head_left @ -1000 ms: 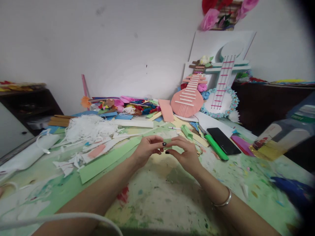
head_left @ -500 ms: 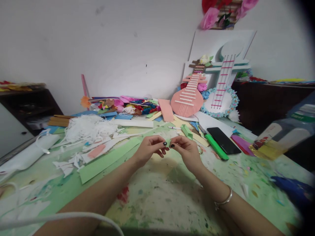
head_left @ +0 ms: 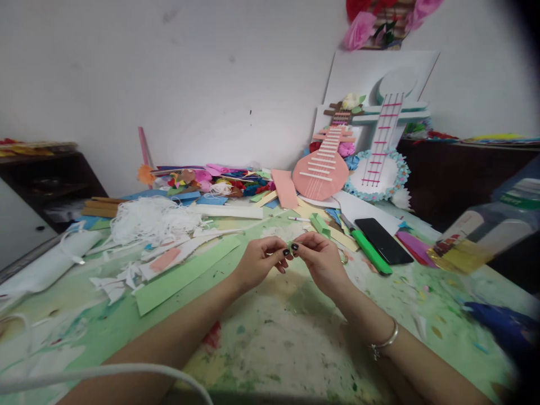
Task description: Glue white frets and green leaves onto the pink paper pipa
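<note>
My left hand [head_left: 259,261] and my right hand [head_left: 323,260] meet above the paint-stained table [head_left: 274,337], fingertips pinched together on a small green paper piece [head_left: 290,246]. Most of that piece is hidden between the fingers. Both hands have dark nail polish, and a silver bangle [head_left: 383,342] sits on my right wrist. A long green paper strip [head_left: 185,274] lies on the table just left of my left hand.
A green utility knife [head_left: 369,251] and a black phone [head_left: 383,241] lie to the right. A pink paper guitar [head_left: 323,169] and a white one [head_left: 379,152] lean on the wall. White paper shreds [head_left: 152,220] and coloured scraps fill the back left. A plastic bag [head_left: 485,236] sits far right.
The hands have drawn closer together and the green paper piece, earlier stretched flat between the fingers, is now squeezed small between the fingertips.
</note>
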{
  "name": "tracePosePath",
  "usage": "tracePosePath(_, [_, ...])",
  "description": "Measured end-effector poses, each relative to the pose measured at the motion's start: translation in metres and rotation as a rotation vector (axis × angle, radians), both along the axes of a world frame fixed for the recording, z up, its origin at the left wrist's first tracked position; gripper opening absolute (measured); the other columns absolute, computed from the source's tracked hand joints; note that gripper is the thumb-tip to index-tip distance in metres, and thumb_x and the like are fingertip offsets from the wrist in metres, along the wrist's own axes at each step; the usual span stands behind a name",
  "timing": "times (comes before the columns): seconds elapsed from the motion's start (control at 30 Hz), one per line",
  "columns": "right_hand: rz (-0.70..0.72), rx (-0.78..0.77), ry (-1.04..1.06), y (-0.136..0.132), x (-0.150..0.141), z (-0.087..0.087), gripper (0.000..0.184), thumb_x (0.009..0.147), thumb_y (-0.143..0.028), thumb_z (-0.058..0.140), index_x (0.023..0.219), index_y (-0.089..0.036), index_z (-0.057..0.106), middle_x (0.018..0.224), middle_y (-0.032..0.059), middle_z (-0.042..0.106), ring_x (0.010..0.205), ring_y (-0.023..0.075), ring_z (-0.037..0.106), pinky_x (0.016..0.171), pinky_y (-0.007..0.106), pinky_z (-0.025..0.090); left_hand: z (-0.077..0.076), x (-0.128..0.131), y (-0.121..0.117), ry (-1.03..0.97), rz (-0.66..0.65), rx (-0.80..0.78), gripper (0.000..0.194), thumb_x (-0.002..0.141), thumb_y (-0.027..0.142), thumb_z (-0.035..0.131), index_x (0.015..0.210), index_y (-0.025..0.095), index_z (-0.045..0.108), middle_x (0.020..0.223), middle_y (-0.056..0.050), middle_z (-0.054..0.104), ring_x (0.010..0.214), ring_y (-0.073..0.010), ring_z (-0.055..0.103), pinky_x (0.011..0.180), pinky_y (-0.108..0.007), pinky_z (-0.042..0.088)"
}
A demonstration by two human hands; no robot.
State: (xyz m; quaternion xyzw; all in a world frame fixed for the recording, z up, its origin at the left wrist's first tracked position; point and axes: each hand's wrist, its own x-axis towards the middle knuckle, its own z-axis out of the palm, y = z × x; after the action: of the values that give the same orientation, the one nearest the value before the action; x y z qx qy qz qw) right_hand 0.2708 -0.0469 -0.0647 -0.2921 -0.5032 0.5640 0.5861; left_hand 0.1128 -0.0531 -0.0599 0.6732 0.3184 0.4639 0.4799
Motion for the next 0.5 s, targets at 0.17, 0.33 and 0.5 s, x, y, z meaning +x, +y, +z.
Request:
tracePosePath(0.17, [-0.010,-0.004,0.000,-0.0002,0.0002,0.0004,0.019,0.059,-0.024,0.078,0.068,-0.017,0.063,0.061,-0.0011,0.063,0.059,0.0133,0.057,0.060,0.028,0.044,0.0006,0.0013,-0.0009,0.022,0.022,0.022,0.024,0.079,0.034,0.060,0.080,0.011,0.065,0.071,-0.005,0.061,0.059,-0.0120,0.058,0.055,-0.025,0.053])
tracePosePath(0.33, [-0.008,-0.017,0.022,0.0001,-0.0015,0.0002,0.017,0.059,-0.023,0.077,0.067,-0.018,0.063,0.062,-0.0012,0.063,0.059,0.0123,0.056,0.060,0.026,0.044,-0.0021,0.0020,-0.0020,0.103,0.063,0.144,0.021,0.081,0.033,0.057,0.081,0.013,0.063,0.072,-0.005,0.060,0.061,-0.0133,0.058,0.055,-0.026,0.053])
tracePosePath(0.5, [-0.012,-0.029,0.067,-0.0013,-0.0049,-0.0006,0.019,0.057,-0.022,0.078,0.066,-0.017,0.062,0.062,-0.0016,0.062,0.059,0.0115,0.055,0.060,0.025,0.043,-0.0052,0.0017,-0.0042,0.302,0.196,0.360,0.016,0.082,0.030,0.055,0.082,0.016,0.062,0.069,-0.003,0.059,0.058,-0.0118,0.056,0.054,-0.022,0.047])
